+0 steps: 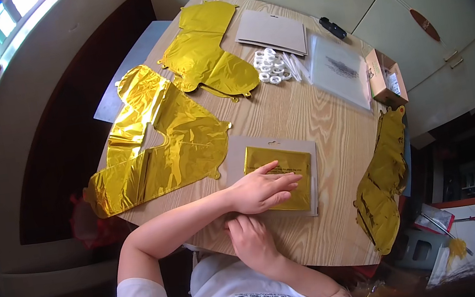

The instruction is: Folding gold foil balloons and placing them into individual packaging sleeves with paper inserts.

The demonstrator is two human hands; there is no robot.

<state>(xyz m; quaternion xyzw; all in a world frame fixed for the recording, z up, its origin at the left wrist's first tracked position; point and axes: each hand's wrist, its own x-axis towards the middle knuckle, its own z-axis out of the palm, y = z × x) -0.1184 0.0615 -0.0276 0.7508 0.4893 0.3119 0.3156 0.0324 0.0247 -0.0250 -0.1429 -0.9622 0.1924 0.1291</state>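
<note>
My left hand [268, 190] lies palm down, fingers spread, on a folded gold foil balloon [256, 157]. That folded square rests on a grey cardboard sheet [236, 159] with a hanging hole at its far edge. Below my left wrist, my right hand [251, 239] has its fingers curled in by the sheet's near left corner; what they grip, if anything, is hidden. To the left, a large flat gold foil balloon [180, 147] is spread out, with another gold foil balloon [199, 47] beyond it. A third crumpled gold foil balloon [383, 182] hangs at the table's right edge.
On the wooden table [281, 115], a stack of grey cardboard sheets [270, 29], small white rolls [271, 66], white straws [297, 67], clear plastic bags [339, 70] and a cardboard box [385, 82] stand toward the far right. A black object [333, 27] lies near cream cabinets [412, 8].
</note>
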